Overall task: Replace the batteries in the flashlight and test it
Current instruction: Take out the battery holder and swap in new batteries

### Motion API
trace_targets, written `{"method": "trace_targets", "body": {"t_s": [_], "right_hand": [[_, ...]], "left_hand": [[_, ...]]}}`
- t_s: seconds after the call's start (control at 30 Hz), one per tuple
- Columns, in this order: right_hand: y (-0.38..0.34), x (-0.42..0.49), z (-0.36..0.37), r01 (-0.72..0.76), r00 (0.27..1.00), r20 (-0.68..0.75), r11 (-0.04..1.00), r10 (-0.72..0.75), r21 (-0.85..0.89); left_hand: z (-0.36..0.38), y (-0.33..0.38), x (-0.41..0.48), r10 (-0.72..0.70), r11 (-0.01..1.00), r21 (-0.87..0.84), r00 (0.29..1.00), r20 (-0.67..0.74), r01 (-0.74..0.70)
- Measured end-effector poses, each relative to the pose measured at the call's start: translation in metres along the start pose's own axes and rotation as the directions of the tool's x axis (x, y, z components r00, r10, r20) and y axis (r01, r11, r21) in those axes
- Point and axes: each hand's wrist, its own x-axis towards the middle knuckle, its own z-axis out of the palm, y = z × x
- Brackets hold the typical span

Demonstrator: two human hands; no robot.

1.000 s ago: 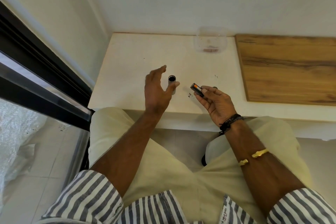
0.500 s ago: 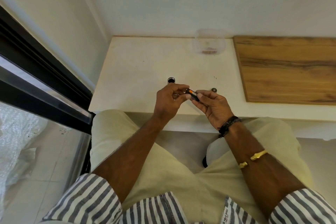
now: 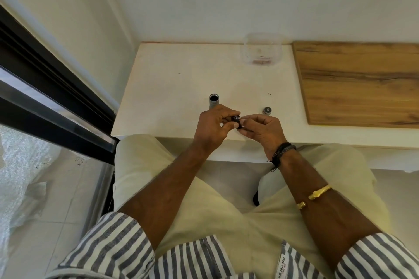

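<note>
Pinched over the near edge of the counter (image 3: pixel 170 88): a small dark piece (image 3: pixel 237 120), probably the battery holder, too blurred for detail. Gripped at one end by the left hand (image 3: pixel 212 128) and at the other by the right hand (image 3: pixel 264 130), fingers curled. Just beyond the left knuckles, upright and open-topped, the flashlight body (image 3: pixel 213 102). To its right, apart, the end cap (image 3: pixel 267 110). Farther back, a clear container (image 3: pixel 261 52) beside a wooden board (image 3: pixel 358 81).
</note>
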Motion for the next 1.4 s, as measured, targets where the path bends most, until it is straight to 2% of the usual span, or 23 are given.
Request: {"method": "trace_targets", "body": {"t_s": [0.47, 0.63, 0.77, 1.13, 1.23, 1.4], "right_hand": [[-0.001, 0.002, -0.003, -0.124, 0.991, 0.052, 0.989, 0.121, 0.074], [-0.004, 0.001, -0.004, -0.138, 0.988, 0.085, 0.975, 0.125, 0.173], [-0.003, 0.001, -0.003, -0.104, 0.994, 0.062, 0.981, 0.095, 0.164], [-0.005, 0.002, -0.009, -0.130, 0.988, 0.107, 0.962, 0.107, 0.239], [-0.006, 0.002, -0.009, -0.054, 0.997, 0.071, 0.986, 0.044, 0.156], [-0.004, 0.000, -0.004, 0.146, 0.989, 0.036, 0.977, -0.142, -0.158]], "left_hand": [[0.000, 0.007, -0.002, 0.083, 0.985, 0.141, 0.991, 0.104, -0.097], [0.003, 0.008, -0.001, 0.079, 0.991, 0.104, 0.994, 0.072, -0.086], [0.002, 0.006, 0.000, 0.059, 0.996, 0.072, 0.998, -0.004, -0.059], [0.006, 0.002, 0.000, 0.027, 1.000, -0.003, 0.999, -0.029, -0.027], [0.007, 0.001, 0.000, -0.028, 0.999, -0.024, 0.999, -0.042, 0.027], [0.010, -0.002, 0.002, -0.214, 0.971, -0.122, 0.976, -0.046, 0.207]]}}
